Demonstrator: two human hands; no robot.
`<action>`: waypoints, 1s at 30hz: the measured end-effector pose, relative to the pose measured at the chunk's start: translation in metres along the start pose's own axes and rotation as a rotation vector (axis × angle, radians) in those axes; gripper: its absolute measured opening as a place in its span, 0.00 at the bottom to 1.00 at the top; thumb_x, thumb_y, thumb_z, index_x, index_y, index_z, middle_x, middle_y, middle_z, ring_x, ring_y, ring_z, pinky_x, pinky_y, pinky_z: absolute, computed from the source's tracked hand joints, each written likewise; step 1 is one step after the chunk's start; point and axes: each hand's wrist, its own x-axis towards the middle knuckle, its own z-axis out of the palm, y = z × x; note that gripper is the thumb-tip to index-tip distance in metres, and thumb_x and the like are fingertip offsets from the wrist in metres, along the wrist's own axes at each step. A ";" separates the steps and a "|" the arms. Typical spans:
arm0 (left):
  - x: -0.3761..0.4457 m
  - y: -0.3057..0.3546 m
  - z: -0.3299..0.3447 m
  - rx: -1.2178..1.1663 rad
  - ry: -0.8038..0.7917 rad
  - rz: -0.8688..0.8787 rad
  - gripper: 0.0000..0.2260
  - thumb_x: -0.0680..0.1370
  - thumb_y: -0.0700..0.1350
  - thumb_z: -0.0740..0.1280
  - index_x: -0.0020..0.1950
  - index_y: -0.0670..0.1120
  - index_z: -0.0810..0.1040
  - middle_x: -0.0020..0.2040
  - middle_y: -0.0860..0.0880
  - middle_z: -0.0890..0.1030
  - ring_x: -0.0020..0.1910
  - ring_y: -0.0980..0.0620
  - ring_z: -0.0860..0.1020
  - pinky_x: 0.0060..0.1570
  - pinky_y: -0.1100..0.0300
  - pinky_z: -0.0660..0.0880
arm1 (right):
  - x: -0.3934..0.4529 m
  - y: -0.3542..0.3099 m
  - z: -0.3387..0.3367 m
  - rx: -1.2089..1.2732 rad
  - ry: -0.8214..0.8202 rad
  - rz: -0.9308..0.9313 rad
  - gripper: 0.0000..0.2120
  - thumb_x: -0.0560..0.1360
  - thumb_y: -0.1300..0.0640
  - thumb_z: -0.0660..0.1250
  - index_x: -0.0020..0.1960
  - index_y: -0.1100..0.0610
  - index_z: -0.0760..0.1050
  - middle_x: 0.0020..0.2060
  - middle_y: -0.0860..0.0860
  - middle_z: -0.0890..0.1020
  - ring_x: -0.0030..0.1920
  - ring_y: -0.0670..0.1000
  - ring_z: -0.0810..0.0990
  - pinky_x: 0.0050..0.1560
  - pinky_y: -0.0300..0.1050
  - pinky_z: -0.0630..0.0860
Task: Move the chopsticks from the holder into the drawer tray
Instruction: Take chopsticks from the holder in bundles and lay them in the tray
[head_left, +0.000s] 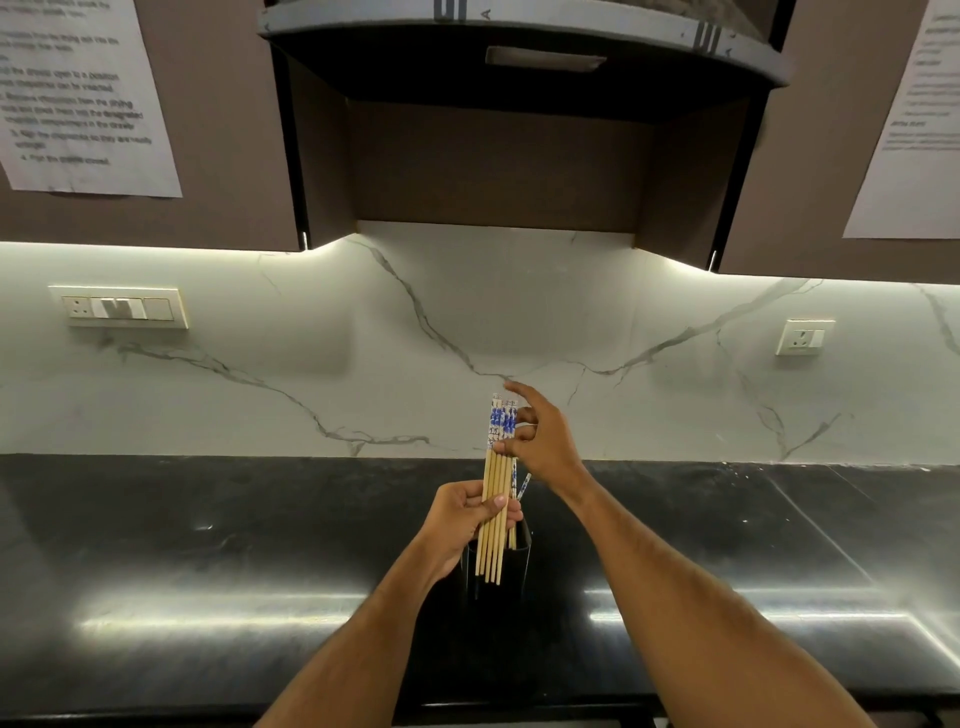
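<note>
A bundle of several wooden chopsticks (496, 483) with blue-and-white patterned tops stands upright in the middle of the view. My left hand (462, 525) is shut on the bundle's lower half, and its tips hang in front of the dark holder (511, 569) on the counter. My right hand (540, 441) touches the bundle near its patterned tops with thumb and fingers, the index finger stretched out. Two more chopsticks (521, 491) lean in the holder behind the bundle. No drawer or tray is in view.
The black polished countertop (208, 571) runs left and right, with a white marble backsplash (363, 364) behind it. Wall sockets (119, 307) sit on the backsplash at both sides. Dark cabinets with taped paper sheets (83, 98) and a hood hang overhead.
</note>
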 end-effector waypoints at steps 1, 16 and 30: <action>0.000 0.000 0.000 0.002 -0.002 -0.003 0.12 0.81 0.36 0.67 0.64 0.37 0.79 0.51 0.40 0.87 0.52 0.43 0.86 0.59 0.47 0.81 | 0.000 0.001 0.000 -0.007 -0.005 -0.008 0.37 0.72 0.69 0.76 0.76 0.52 0.67 0.50 0.56 0.81 0.39 0.43 0.85 0.43 0.39 0.83; -0.002 -0.002 0.007 0.040 -0.019 -0.028 0.13 0.81 0.36 0.66 0.65 0.37 0.78 0.51 0.40 0.87 0.53 0.44 0.86 0.60 0.44 0.80 | 0.000 0.004 -0.009 -0.062 -0.004 -0.002 0.34 0.71 0.69 0.77 0.74 0.54 0.71 0.57 0.56 0.82 0.42 0.48 0.87 0.47 0.43 0.85; -0.008 -0.009 0.002 0.195 0.000 0.003 0.11 0.80 0.35 0.67 0.63 0.37 0.80 0.48 0.41 0.87 0.49 0.45 0.87 0.57 0.47 0.82 | -0.015 0.006 0.000 0.172 0.134 0.235 0.31 0.70 0.68 0.77 0.69 0.56 0.69 0.49 0.56 0.86 0.44 0.49 0.88 0.48 0.48 0.86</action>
